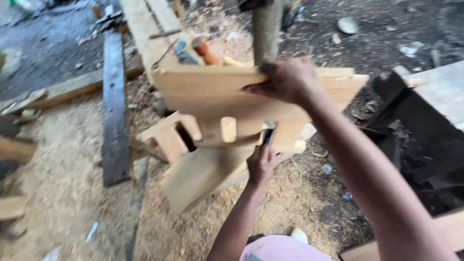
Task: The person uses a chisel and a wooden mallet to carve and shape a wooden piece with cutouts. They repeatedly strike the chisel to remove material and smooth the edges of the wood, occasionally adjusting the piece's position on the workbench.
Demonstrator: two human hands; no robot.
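Observation:
My right hand point(286, 79) grips the top edge of a pale wooden board point(212, 94) and holds it upright on edge. The board has short tenon-like tabs point(228, 129) along its lower side. Under it lies a wooden piece with a rectangular hole point(166, 137), and a flat pale board point(195, 176) rests on the sawdust. My left hand point(261, 165) is lower down, closed around the handle of a dark metal-headed tool point(268, 131), probably a hammer, whose head is at the board's lower edge. The picture is blurred by motion.
A dark long plank point(114, 106) lies to the left and pale timbers point(145, 29) run to the back. An orange-handled tool point(205, 50) lies behind the board, next to a round post point(266, 29). A dark bench point(415, 130) stands at the right. Sawdust point(63, 179) covers the ground.

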